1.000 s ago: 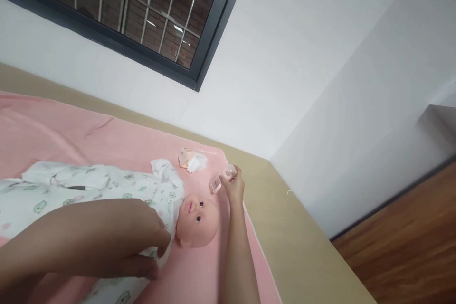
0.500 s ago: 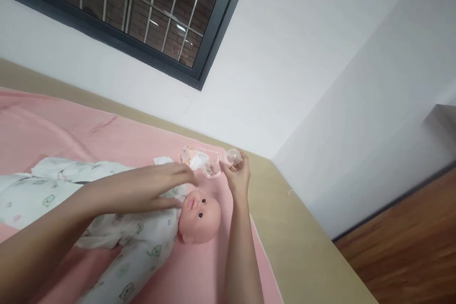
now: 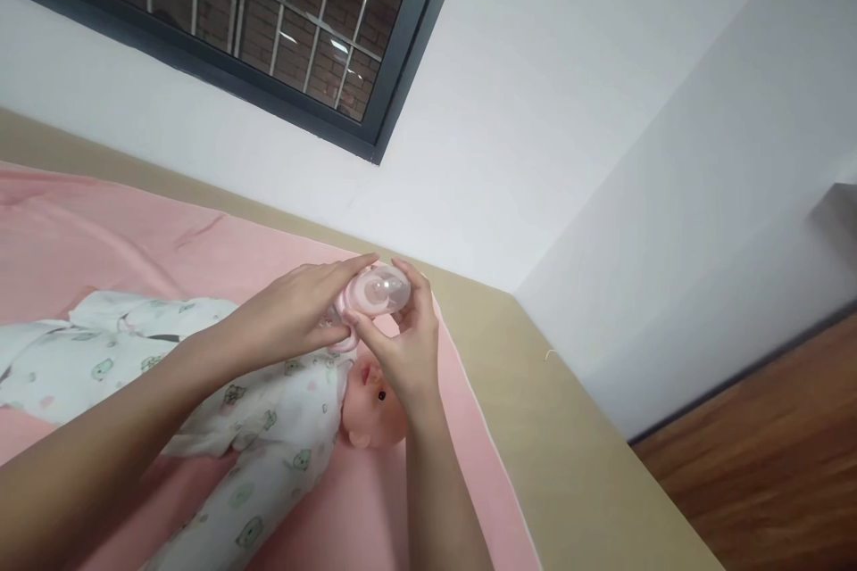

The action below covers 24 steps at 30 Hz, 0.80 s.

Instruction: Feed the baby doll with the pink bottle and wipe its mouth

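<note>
A baby doll (image 3: 375, 415) in a white printed romper (image 3: 201, 393) lies on a pink blanket (image 3: 100, 232), head toward the right. Above its face both my hands hold a small pink pacifier with a clear cap (image 3: 376, 293). My left hand (image 3: 301, 312) grips its pink side from the left, fingers closed round it. My right hand (image 3: 402, 348) pinches the clear end from the right. The doll's face is partly hidden behind my right hand.
The blanket lies on a tan surface (image 3: 576, 464) that runs along a white wall (image 3: 536, 107) into a corner. A dark-framed barred window (image 3: 268, 9) sits above. Wooden floor (image 3: 769, 446) shows at the right.
My left hand left the doll's chest and reached over to the pacifier. My right hand brought the pacifier back over the doll's face, and both hands now hold it.
</note>
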### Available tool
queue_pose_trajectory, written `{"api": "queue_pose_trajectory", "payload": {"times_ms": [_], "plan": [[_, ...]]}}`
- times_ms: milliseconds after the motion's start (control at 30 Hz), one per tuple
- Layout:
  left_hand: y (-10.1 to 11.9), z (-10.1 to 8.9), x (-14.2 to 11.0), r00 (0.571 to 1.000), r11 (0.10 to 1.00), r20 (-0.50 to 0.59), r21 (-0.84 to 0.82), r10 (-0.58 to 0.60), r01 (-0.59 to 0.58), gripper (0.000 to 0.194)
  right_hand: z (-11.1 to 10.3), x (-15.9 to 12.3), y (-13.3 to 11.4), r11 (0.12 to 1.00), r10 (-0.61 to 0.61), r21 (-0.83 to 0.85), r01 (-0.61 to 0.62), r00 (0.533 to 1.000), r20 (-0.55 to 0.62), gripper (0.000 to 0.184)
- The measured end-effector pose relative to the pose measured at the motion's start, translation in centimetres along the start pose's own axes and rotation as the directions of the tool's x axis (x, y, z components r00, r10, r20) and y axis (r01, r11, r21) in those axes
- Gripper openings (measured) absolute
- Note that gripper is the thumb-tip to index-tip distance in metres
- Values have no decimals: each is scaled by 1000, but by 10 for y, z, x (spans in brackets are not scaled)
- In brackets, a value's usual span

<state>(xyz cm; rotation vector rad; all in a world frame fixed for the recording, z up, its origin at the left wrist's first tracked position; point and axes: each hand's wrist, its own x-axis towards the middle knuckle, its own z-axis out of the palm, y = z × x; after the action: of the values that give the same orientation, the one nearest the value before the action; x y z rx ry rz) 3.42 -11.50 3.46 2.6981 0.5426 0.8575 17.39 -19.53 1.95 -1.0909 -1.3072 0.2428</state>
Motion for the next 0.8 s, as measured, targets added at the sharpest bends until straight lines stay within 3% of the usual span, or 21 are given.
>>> {"api": "queue_pose_trajectory", "payload": {"times_ms": [167,300,400,467,567,700,800], "plan": [[-14,3,4,1000,999,-31,54,2,0,64,-3,3,-2,999,-3,39,6,997,-73,63],[-49,2,8,996,996,-68,64,-63,67,68,-22,15,10,998,-3,65,17,976,-219,69],[-79,-2,10,982,984,-74,26,-175,178,62,-47,27,46,998,59,-12,-66,953,-297,70],[-95,-5,10,959,959,-39,31,-282,283,57,-63,29,79,970,165,-114,-216,925,-343,69],[-113,-6,7,931,927,24,106,-364,359,54,-80,20,129,847,284,-329,-418,878,-386,60],[-140,2,1,896,894,124,203,-427,399,54,-88,-3,179,722,367,-484,-494,867,-337,57],[-162,11,-3,851,866,174,173,-495,469,54,-90,-17,199,613,448,-554,-563,826,-343,61]]}}
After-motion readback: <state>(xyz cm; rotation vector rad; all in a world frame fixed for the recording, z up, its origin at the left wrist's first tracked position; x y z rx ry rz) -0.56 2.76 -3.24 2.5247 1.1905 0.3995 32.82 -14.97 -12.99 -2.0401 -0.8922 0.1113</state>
